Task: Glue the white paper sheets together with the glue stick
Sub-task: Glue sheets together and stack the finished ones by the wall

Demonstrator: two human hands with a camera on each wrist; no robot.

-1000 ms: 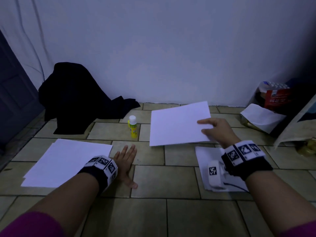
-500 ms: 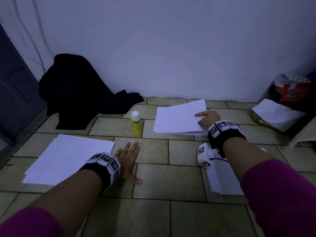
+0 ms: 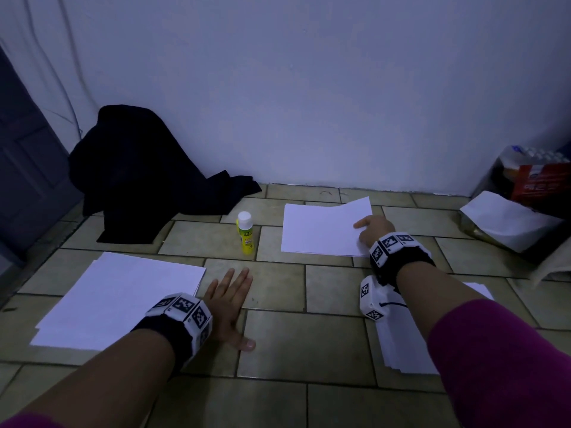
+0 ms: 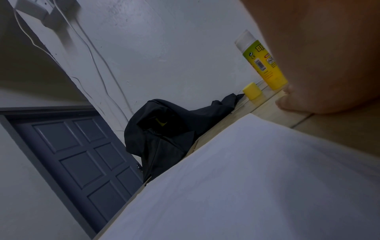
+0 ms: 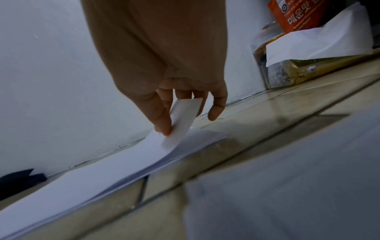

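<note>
**Odds and ends along the wall**

A black cloth [image 3: 139, 168] is heaped on the tiled floor [image 3: 278, 396] against the white wall [image 3: 309, 88], one flap trailing out to the right. To its left stands a grey panelled door [image 4: 78, 159], with thin cables [image 4: 90, 53] running down the wall beside it. Over in the right corner sits an orange packet [image 5: 298, 16] with Korean lettering, a clear plastic bag [image 5: 273, 76] under it, and a crumpled white wrapper [image 3: 506, 220] draped in front.
</note>
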